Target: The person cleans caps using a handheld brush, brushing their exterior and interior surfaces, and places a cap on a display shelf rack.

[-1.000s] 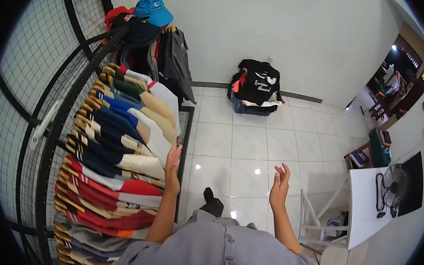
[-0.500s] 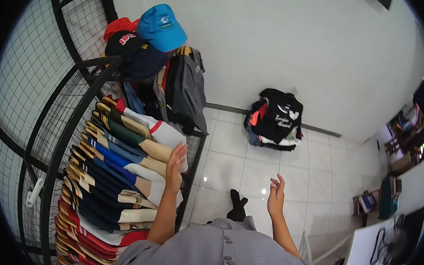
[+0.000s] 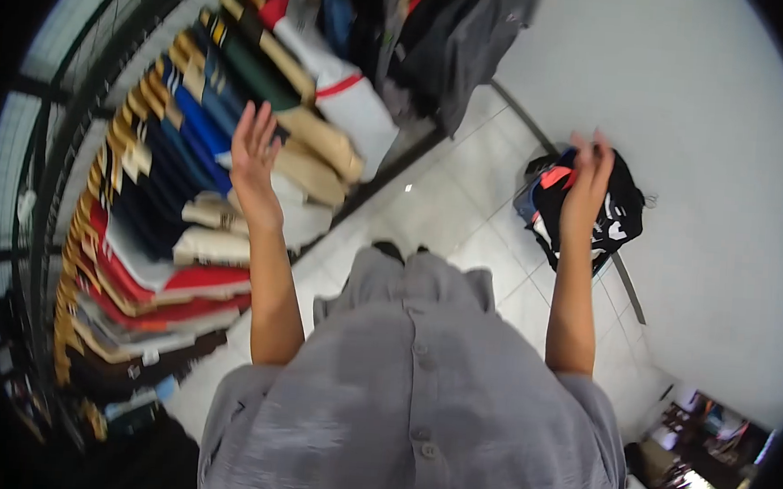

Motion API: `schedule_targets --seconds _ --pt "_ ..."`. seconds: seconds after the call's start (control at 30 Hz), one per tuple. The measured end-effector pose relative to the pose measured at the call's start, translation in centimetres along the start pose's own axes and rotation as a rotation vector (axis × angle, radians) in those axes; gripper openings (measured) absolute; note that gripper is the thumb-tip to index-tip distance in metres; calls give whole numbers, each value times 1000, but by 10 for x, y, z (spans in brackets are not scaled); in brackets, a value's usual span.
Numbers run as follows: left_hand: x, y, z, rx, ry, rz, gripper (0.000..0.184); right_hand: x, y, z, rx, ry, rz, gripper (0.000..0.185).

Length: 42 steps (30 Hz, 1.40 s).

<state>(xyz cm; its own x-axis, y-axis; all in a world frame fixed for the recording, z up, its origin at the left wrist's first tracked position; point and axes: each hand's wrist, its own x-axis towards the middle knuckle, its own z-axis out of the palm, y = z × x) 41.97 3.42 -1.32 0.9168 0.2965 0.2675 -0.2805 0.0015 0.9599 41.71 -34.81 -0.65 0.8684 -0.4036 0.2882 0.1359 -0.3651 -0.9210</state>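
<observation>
My left hand [image 3: 255, 160] is raised in front of the hanging shirts [image 3: 210, 135], its fingers apart and nothing in it. Whether it touches a shirt cannot be told. My right hand [image 3: 587, 187] is up with its fingers apart and empty, and it overlaps the view of a basket piled with dark clothes [image 3: 625, 201] on the floor by the wall. The shirts hang close together on wooden hangers, in white, green, blue, cream and red.
Grey and black garments [image 3: 458, 42] hang at the top. A black metal rack frame [image 3: 56, 152] curves along the left. White tiled floor [image 3: 467, 182] lies ahead, beside a pale wall [image 3: 709, 174]. A cluttered doorway area [image 3: 711, 443] shows at the lower right.
The view has turned, so the rack and the clothes pile sit differently. Both hands are higher in the frame, with the fingers of my left hand more spread. The caps have left the view.
</observation>
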Motion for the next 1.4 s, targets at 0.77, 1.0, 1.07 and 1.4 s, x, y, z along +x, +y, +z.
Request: schedule_targets --seconds 0.77,1.0,1.07,1.4 --pt "-17 39 8 121 593 141 58 263 -142 252 -113 -235 -1211 44" --pt "-22 41 64 63 802 158 60 285 -149 266 65 -561 -1186 35" --pt "-23 40 81 101 801 132 60 290 -151 265 82 -611 -1200 36" --pt "-35 31 139 106 1025 144 60 347 -156 279 -40 -297 -1362 41"
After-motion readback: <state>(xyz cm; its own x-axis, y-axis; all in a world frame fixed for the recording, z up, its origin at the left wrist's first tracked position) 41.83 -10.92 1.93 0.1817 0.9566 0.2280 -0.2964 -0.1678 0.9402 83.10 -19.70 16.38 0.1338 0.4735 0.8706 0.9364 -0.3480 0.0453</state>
